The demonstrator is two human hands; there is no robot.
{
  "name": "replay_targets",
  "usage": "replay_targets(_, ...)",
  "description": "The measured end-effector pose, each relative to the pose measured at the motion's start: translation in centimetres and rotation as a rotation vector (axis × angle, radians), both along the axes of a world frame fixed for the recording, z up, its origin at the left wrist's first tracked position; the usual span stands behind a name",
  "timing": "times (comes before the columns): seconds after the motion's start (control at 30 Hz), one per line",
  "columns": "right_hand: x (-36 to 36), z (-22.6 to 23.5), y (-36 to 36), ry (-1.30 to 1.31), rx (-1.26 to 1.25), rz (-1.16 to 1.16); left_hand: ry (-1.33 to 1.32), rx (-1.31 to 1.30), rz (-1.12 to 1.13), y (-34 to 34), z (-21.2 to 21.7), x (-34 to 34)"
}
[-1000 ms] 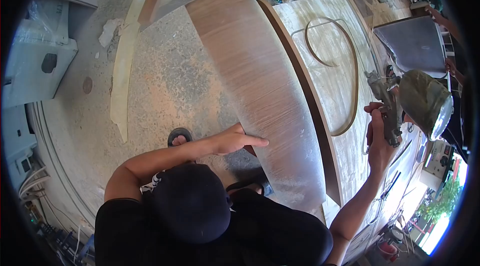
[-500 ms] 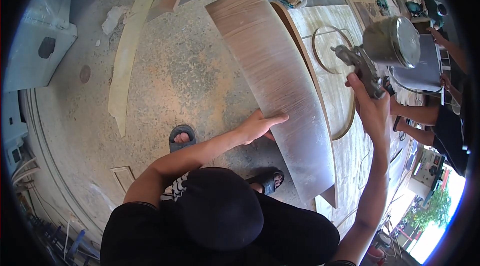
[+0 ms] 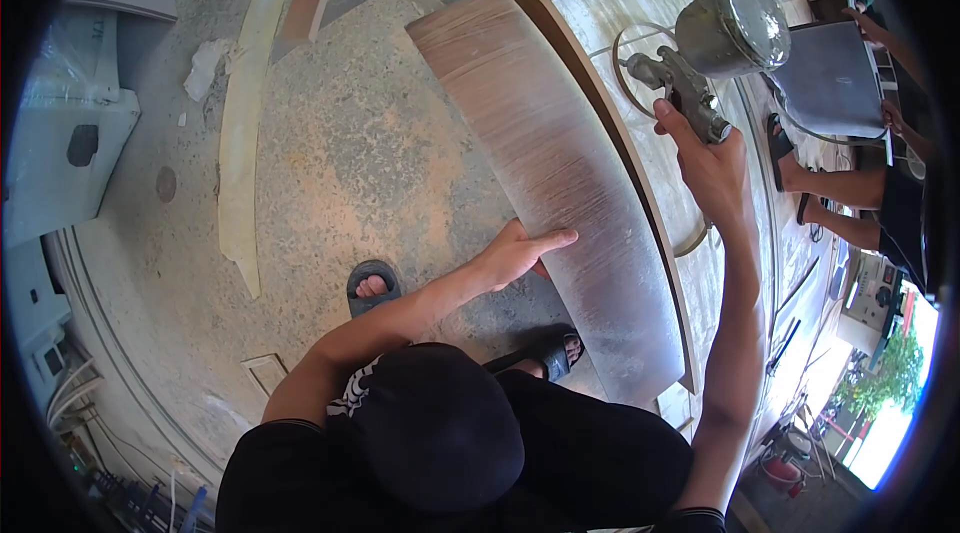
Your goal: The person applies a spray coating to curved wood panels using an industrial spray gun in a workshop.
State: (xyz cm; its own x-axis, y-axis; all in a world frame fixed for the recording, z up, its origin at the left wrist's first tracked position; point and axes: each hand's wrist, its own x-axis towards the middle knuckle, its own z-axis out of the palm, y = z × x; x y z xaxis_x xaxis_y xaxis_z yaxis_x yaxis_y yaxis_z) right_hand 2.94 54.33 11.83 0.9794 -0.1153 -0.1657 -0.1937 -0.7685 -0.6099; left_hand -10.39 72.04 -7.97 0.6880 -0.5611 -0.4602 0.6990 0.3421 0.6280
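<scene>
1. Right of the frame's centre, the panel [image 3: 545, 153] slants from the upper middle toward the lower right, its grained face up and paler at the lower end.
2. Along its left edge, the left hand [image 3: 515, 255] is clamped on the panel, thumb over the face; what lies underneath is hidden.
3. Toward the upper right, the right hand [image 3: 712, 168] is wrapped round the gun [image 3: 688, 93], which has a metal cup [image 3: 728, 30] and points toward the left of the frame.
4. Spraying the face looks like the step in hand, though no mist can be made out; the next move seems to call for a steady panel and an even gap from the gun.
5. Just beside the panel's right edge runs a brown board [image 3: 592, 83], probably the nearest obstacle.
6. At the far right, a co-worker's legs [image 3: 845, 190] and a grey sheet [image 3: 830, 88] may limit room.
7. Left of centre, a pale strip [image 3: 243, 143] lies on the floor [image 3: 330, 153], well apart.
</scene>
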Motion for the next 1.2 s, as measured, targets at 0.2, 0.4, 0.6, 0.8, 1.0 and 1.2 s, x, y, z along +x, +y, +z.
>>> replay_targets(0.2, 1.4, -0.6, 0.0, 0.042, 0.044, -0.032, -0.049, 0.069, -0.026, 0.1, -0.7, 0.9)
replay_targets(0.4, 1.4, -0.4, -1.0, -0.004, 0.023, -0.019, -0.027, 0.237, -0.070, -0.3, 1.6, 0.7)
replay_targets(0.6, 0.2, 1.3, -0.4, 0.067, 0.153, -0.001, -0.082, 0.097, -0.005, -2.3, -3.1, -1.3)
replay_targets(0.8, -0.2, 1.6, -0.6, 0.074, 0.129, 0.028, -0.032, 0.058, -0.041, -2.3, -3.5, -1.5)
replay_targets(1.0, 1.2, 0.0, -1.8, 0.069, 0.062, 0.009, -0.191, 0.152, 0.049, -2.6, -1.5, -0.4)
replay_targets(1.2, 2.7, 0.0, -0.2, 0.040, 0.104, -0.020, -0.047, 0.057, 0.049, -1.4, -0.7, 1.3)
